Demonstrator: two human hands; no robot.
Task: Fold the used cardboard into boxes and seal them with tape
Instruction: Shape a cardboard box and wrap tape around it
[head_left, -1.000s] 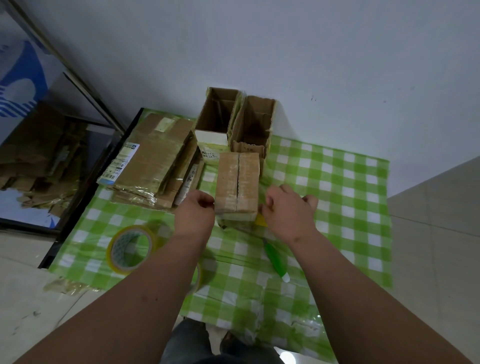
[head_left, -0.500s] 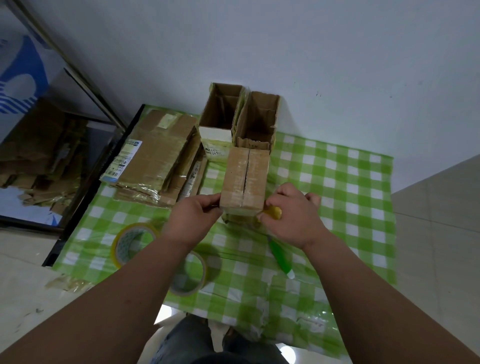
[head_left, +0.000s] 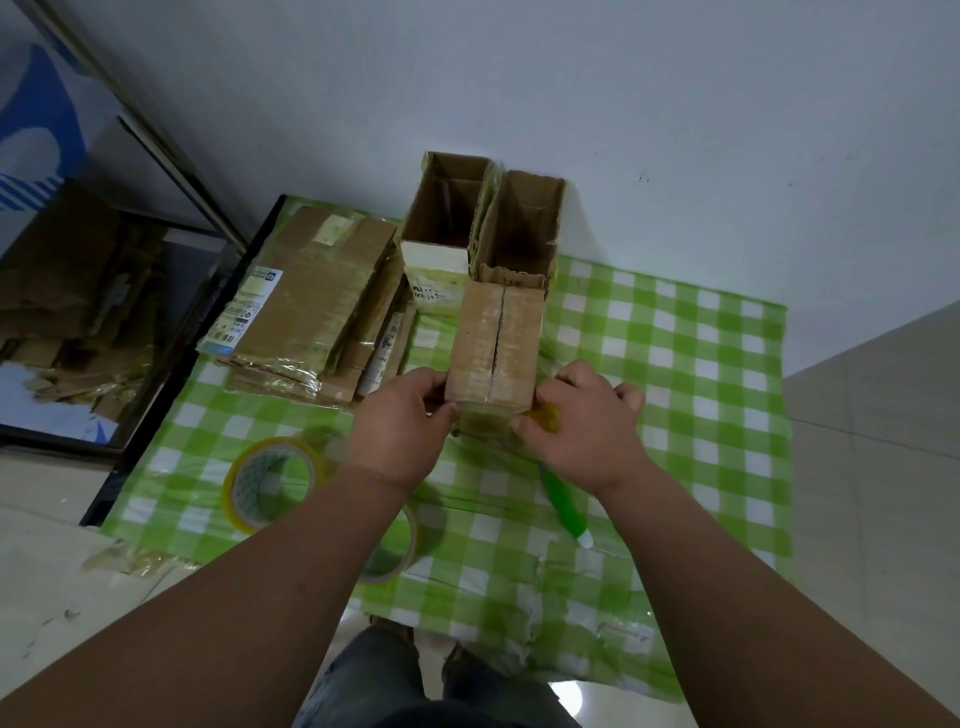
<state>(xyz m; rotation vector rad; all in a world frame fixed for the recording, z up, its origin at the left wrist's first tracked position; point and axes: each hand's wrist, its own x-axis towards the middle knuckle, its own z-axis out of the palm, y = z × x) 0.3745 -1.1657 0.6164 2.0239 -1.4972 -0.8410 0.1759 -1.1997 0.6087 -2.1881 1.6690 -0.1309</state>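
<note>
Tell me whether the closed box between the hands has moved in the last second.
No, not noticeably. The closed box keeps its far end at the foot of the right open box, offset slightly leftward as before; only the camera shifted.

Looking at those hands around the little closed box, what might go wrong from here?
Three possible risks:
1. The small closed brown cardboard box shows a dark slit along its top seam, so the flaps may spring open unless taped flat.
2. The right hand also holds a small yellow object; its grip on the box may slip.
3. The two open-topped cardboard boxes stand right behind; a push could tip them.
</note>
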